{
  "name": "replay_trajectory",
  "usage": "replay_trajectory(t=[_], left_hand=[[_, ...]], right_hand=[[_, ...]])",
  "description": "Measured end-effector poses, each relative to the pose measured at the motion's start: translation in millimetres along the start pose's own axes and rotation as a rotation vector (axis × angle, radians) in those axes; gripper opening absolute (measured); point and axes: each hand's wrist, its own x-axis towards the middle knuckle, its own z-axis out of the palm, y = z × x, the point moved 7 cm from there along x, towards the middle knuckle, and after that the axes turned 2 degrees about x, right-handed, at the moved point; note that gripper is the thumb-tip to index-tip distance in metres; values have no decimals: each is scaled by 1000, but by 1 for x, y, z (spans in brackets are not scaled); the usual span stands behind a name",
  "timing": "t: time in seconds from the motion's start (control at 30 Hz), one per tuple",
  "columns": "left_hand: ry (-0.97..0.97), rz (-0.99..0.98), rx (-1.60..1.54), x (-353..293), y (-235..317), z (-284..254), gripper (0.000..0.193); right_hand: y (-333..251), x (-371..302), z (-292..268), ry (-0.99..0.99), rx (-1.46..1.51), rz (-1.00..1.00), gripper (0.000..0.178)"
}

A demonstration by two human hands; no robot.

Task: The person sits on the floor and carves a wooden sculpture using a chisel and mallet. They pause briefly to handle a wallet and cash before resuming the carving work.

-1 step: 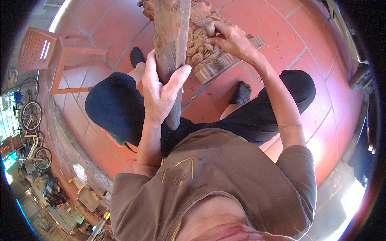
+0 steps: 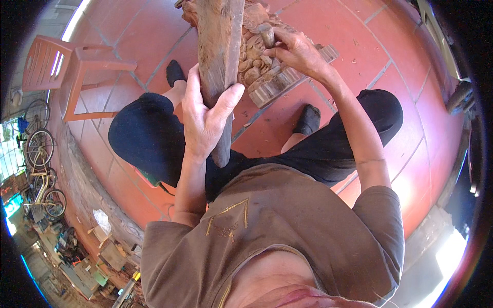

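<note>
My left hand point(image 2: 210, 110) is closed round the tapering handle of a long, flat-sided wooden mallet point(image 2: 220, 46), whose thick worn head reaches to the top of the picture. Past it, on the right, my right hand point(image 2: 298, 51) grips a chisel point(image 2: 266, 35) by its short rounded handle, held roughly upright. The chisel's lower end is partly hidden by my fingers. Beneath that hand lies a brown carved wooden panel point(image 2: 252, 74) with rounded relief shapes and a stepped edge block. The mallet covers part of the panel and is apart from the chisel.
The panel lies on a red tiled floor point(image 2: 354, 56) between my feet, with small wood chips around. A brown plastic chair point(image 2: 77, 77) stands at left. Bicycles point(image 2: 41, 149) and piled workshop clutter point(image 2: 97, 256) are beyond a long timber point(image 2: 84, 169) at the left.
</note>
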Motion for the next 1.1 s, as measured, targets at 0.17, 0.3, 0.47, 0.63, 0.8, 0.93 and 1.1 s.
replay_trajectory(t=[0.17,0.3,0.47,0.63,0.8,0.93,1.1], left_hand=[[11,54,31,3,4,2,47],[42,97,71,5,7,6,49],[-228,-121,515,11,-19,13,49],[-57,17,164,6,8,7,45],[58,183,300,5,14,7,50],[-154,-8,585,6,-21,11,52],[-86,-104,272,6,-23,-5,44]], right_hand=[[1,0,3,11,58,-56,27],[3,3,9,-60,-11,-5,26],[20,0,14,-53,87,10,33],[7,0,13,-55,9,-23,38],[1,-1,11,-23,-31,-69,35],[14,1,9,6,25,21,28],[38,-1,-26,153,-125,97,28]])
